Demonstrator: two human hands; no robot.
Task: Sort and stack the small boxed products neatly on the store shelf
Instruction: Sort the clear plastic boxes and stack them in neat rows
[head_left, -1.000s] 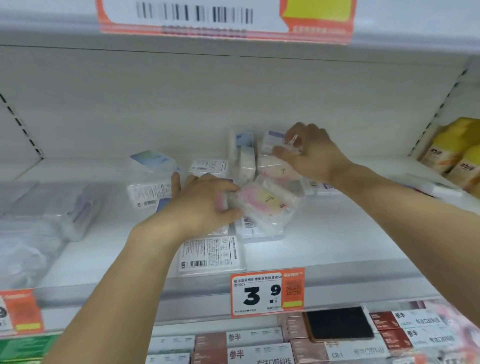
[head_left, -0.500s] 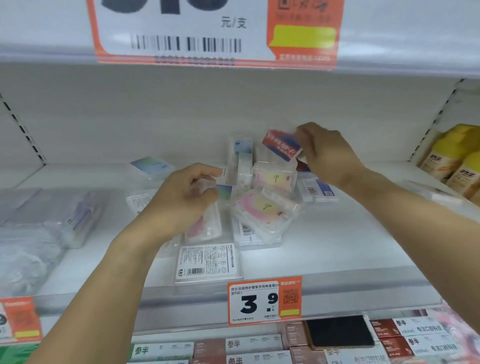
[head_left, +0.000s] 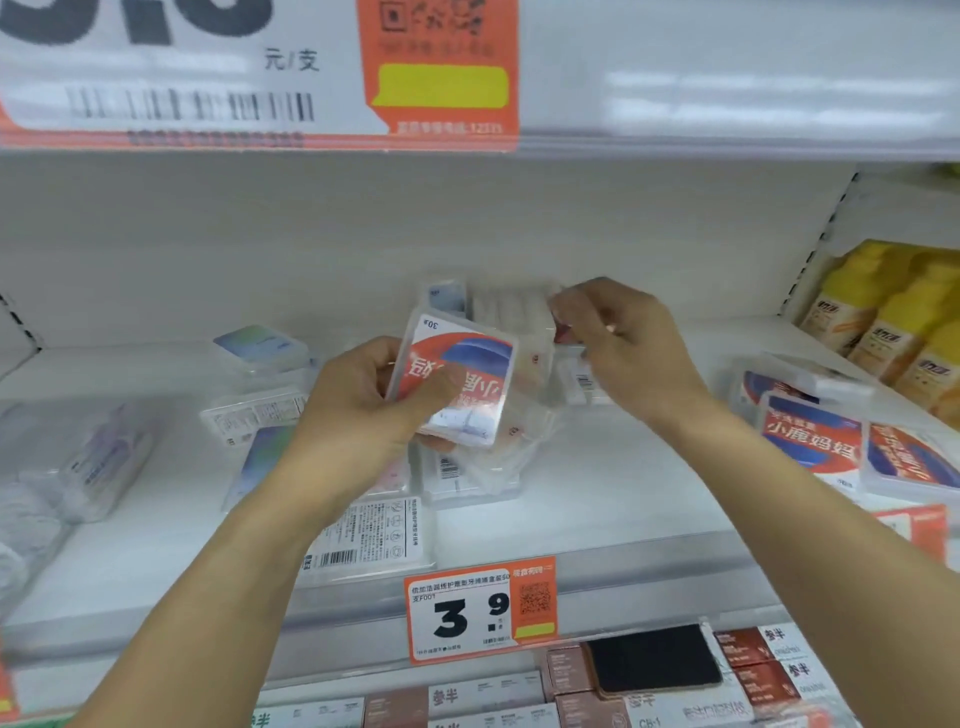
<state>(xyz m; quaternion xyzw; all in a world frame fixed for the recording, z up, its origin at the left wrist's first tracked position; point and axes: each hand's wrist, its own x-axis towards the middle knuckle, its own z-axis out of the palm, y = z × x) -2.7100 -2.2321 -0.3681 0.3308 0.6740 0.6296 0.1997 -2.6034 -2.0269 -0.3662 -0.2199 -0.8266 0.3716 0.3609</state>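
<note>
The left hand (head_left: 363, 410) grips a red-and-blue boxed product (head_left: 454, 384), tilted, above the white shelf (head_left: 597, 499). Just right of that box, the right hand (head_left: 618, 338) pinches a small clear packet (head_left: 558, 312). Below the box, more clear boxes (head_left: 467, 467) lie jumbled on the shelf.

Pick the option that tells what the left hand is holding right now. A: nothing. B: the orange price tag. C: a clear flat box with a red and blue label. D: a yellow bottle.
C: the left hand grips a clear flat box with a red and blue label, tilted, above the shelf.
</note>
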